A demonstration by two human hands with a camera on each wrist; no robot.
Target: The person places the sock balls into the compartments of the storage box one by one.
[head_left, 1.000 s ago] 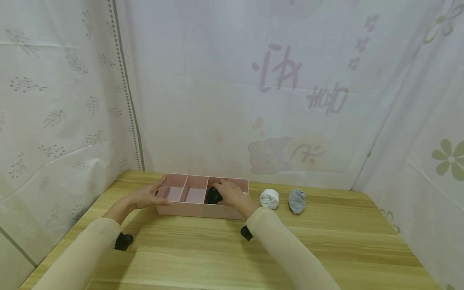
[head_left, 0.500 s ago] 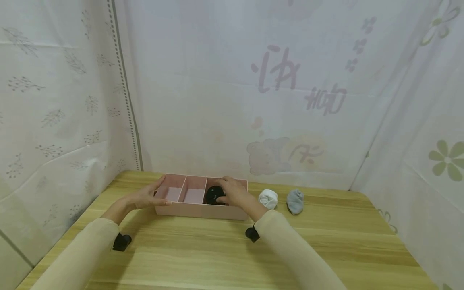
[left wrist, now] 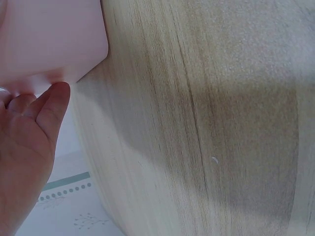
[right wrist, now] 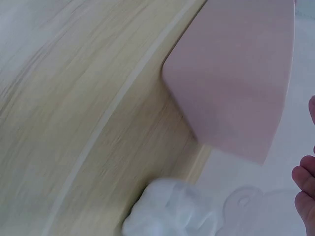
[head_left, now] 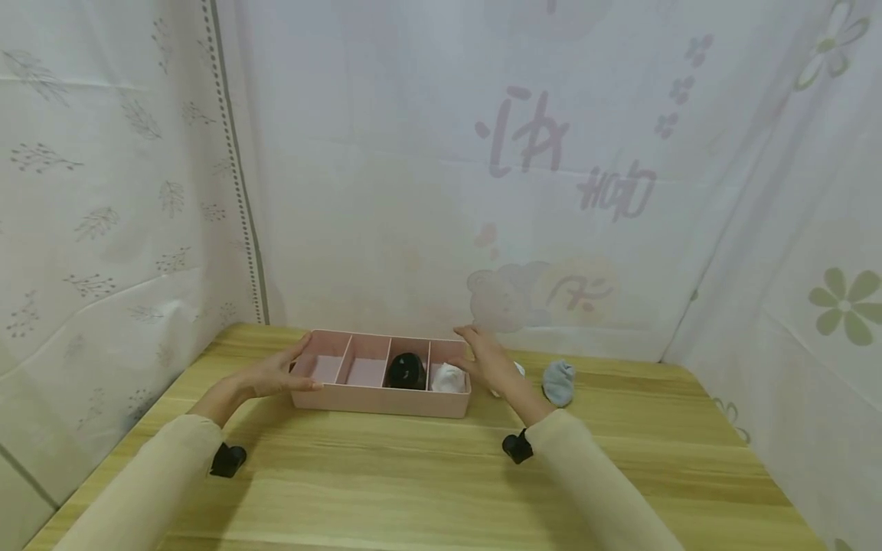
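Observation:
A pink storage box (head_left: 379, 402) with a row of compartments stands near the table's back edge. My left hand (head_left: 272, 375) holds its left end, thumb at the front wall; in the left wrist view bent fingers (left wrist: 51, 105) touch the end wall. A black rolled bundle (head_left: 406, 371), seemingly a sock, sits in the third compartment, and a white rolled sock (head_left: 449, 379) in the rightmost. My right hand (head_left: 491, 363) hovers over the box's right end, fingers spread, holding nothing. Behind it, another white rolled sock (right wrist: 170, 211) lies on the table, partly hidden in the head view.
A grey rolled sock (head_left: 558, 383) lies right of my right hand on the wooden table (head_left: 386, 474). Printed curtains (head_left: 386, 191) hang behind and at both sides. The two left compartments show bare floors.
My right hand has let go of the black bundle, leaving it in the third compartment, and moved right. This uncovers the white sock in the rightmost compartment. My left hand stays put.

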